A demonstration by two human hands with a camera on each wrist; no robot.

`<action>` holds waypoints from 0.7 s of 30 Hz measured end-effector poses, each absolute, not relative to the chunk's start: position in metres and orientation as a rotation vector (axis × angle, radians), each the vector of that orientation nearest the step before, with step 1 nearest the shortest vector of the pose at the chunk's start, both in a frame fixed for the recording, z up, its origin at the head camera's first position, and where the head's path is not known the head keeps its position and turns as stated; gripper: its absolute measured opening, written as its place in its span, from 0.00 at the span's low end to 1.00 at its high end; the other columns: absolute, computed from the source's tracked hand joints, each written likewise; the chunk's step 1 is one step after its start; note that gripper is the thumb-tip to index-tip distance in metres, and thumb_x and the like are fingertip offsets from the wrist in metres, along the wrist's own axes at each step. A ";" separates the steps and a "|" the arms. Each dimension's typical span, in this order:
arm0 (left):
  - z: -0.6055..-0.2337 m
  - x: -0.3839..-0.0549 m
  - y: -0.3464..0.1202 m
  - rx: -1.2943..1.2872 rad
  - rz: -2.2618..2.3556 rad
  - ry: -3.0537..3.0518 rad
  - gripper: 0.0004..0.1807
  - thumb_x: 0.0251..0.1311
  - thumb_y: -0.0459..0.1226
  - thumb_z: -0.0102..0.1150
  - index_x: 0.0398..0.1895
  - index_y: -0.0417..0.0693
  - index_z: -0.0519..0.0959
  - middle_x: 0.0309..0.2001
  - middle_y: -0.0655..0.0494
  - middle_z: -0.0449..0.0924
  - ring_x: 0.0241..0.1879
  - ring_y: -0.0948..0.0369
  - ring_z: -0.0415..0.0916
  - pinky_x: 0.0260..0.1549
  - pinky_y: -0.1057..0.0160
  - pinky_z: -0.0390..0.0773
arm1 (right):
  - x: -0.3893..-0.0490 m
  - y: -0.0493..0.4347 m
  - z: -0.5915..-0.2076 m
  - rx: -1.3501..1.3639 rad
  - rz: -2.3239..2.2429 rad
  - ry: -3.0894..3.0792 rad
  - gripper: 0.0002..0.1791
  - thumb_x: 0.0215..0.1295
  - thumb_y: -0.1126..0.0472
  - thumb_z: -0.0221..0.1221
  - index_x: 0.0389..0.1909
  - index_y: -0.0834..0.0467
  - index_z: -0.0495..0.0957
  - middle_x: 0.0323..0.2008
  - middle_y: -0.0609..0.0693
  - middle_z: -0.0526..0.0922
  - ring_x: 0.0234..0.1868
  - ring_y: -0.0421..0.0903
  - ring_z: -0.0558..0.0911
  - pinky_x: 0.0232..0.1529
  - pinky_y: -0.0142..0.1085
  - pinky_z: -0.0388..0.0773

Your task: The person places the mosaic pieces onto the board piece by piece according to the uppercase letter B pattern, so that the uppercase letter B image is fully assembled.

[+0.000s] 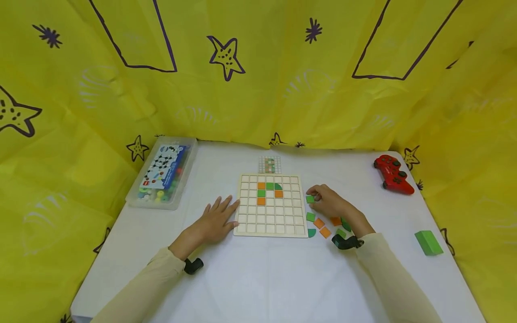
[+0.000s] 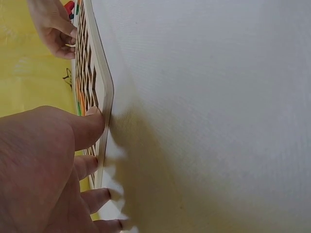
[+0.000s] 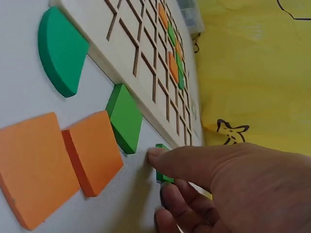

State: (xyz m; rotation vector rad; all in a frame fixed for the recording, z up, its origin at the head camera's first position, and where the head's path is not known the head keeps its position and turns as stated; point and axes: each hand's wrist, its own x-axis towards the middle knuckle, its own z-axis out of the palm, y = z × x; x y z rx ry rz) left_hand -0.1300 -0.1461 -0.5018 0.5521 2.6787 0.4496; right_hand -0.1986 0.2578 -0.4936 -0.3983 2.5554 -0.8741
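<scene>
A wooden grid board point(image 1: 270, 220) lies on the table with several orange and green tiles set in its upper middle squares. My left hand point(image 1: 214, 222) has its fingers spread at the board's left side, and in the left wrist view the thumb point(image 2: 90, 127) touches the rim. Just off the right edge, my right hand point(image 1: 329, 202) pinches a green square tile point(image 1: 309, 199) between thumb and fingers; the thumb partly hides this tile in the right wrist view. Nearby lie another green square tile point(image 3: 126, 119), a dark green quarter-circle tile point(image 3: 60, 51) and orange square tiles point(image 3: 95, 150).
Behind the board lies a small pattern card point(image 1: 269, 164). A clear plastic box point(image 1: 161, 172) of colourful pieces stands at the left. To the right are a red game controller point(image 1: 393, 174) and a green block point(image 1: 429, 242). Yellow curtains point(image 1: 258, 103) surround the table.
</scene>
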 end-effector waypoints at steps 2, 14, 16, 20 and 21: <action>-0.502 -0.130 -0.146 0.556 0.435 2.678 0.39 0.82 0.54 0.47 0.87 0.54 0.49 0.87 0.44 0.40 0.84 0.36 0.34 0.77 0.28 0.42 | -0.196 0.258 -0.496 -0.420 -0.898 2.585 0.19 0.75 0.65 0.61 0.62 0.66 0.75 0.56 0.64 0.75 0.55 0.57 0.76 0.61 0.53 0.76; -0.500 -0.129 -0.146 0.576 0.444 2.674 0.39 0.82 0.53 0.47 0.87 0.53 0.49 0.86 0.43 0.41 0.84 0.35 0.35 0.77 0.27 0.43 | -0.192 0.260 -0.505 -0.460 -0.911 2.733 0.14 0.77 0.68 0.59 0.59 0.68 0.78 0.51 0.64 0.77 0.49 0.54 0.79 0.55 0.50 0.78; -0.500 -0.129 -0.146 0.572 0.447 2.675 0.39 0.82 0.53 0.47 0.87 0.53 0.49 0.86 0.43 0.41 0.84 0.35 0.35 0.77 0.27 0.43 | -0.193 0.260 -0.506 -0.473 -0.916 2.752 0.14 0.77 0.68 0.58 0.59 0.68 0.78 0.50 0.64 0.77 0.49 0.55 0.79 0.54 0.51 0.78; -0.500 -0.128 -0.146 0.566 0.453 2.677 0.39 0.82 0.53 0.47 0.87 0.53 0.49 0.86 0.43 0.41 0.84 0.35 0.35 0.77 0.28 0.42 | -0.197 0.260 -0.505 -0.451 -0.920 2.781 0.14 0.78 0.67 0.57 0.59 0.69 0.77 0.49 0.65 0.77 0.49 0.57 0.78 0.54 0.52 0.78; -0.500 -0.128 -0.146 0.565 0.454 2.679 0.38 0.82 0.53 0.47 0.87 0.53 0.50 0.86 0.43 0.41 0.84 0.35 0.35 0.77 0.28 0.42 | -0.197 0.259 -0.505 -0.436 -0.922 2.784 0.15 0.79 0.67 0.57 0.60 0.69 0.77 0.50 0.65 0.77 0.49 0.57 0.78 0.54 0.52 0.78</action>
